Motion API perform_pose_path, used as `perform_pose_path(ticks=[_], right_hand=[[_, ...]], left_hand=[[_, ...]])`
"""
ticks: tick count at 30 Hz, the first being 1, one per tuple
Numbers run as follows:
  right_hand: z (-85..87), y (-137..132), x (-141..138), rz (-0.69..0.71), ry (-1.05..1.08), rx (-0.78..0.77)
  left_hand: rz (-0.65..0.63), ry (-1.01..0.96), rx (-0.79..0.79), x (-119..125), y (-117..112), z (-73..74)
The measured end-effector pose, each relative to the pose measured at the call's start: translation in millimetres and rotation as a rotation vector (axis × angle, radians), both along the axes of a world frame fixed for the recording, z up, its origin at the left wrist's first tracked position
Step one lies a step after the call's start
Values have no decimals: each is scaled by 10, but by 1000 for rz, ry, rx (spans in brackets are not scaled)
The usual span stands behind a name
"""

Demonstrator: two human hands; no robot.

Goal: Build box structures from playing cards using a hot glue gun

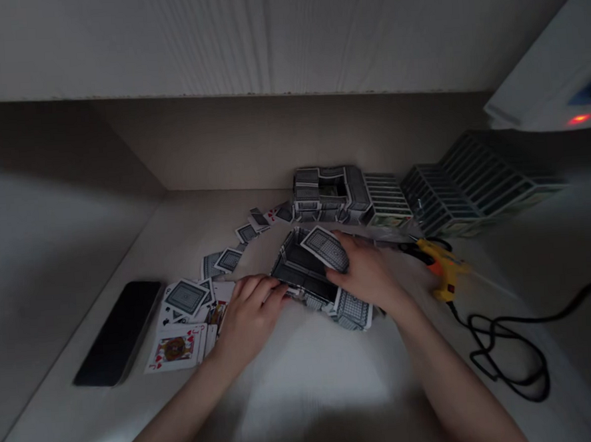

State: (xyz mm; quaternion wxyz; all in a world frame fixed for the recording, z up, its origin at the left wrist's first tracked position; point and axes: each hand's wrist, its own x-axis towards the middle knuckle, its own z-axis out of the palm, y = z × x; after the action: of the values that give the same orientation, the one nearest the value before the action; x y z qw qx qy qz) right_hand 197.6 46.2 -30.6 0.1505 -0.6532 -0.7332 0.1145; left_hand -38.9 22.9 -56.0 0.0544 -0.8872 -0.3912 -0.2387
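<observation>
A box-like model made of playing cards (298,264), dark inside and open on top, rests on the surface between my hands. My left hand (254,313) is closed on its near left edge, fingertips pressed together against the wall. With my right hand (368,270) I hold a playing card (326,246), patterned back up, tilted over the model's open top. That card covers part of the interior, and my right thumb shows at its lower edge. Behind it stands a similar finished-looking card model (329,195) with a square opening.
To the right lies a yellow glue gun (443,268) with a looped black cord (506,318). Stepped card structures (468,184) stand at the back right. Loose cards (178,348) and a black phone (119,335) lie left. A white shelf board (264,43) overhangs the back.
</observation>
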Motion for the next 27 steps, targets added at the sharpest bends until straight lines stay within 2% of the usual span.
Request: perform_pose_path(ticks=[7, 10, 16, 22, 27], right_hand=[[-4, -11, 0, 7, -16, 4], [-12, -13, -6, 6, -29, 10], [-43, -13, -17, 13, -15, 56], [-53, -8, -16, 25, 6, 63], [-68, -12, -9, 25, 11, 73]], left_hand=[[75, 52, 56, 65, -43, -33], [92, 14, 53, 77, -21, -39], [44, -279, -217, 55, 73, -166], [56, -559, -284, 82, 96, -235], [88, -576, -303, 76, 88, -218]])
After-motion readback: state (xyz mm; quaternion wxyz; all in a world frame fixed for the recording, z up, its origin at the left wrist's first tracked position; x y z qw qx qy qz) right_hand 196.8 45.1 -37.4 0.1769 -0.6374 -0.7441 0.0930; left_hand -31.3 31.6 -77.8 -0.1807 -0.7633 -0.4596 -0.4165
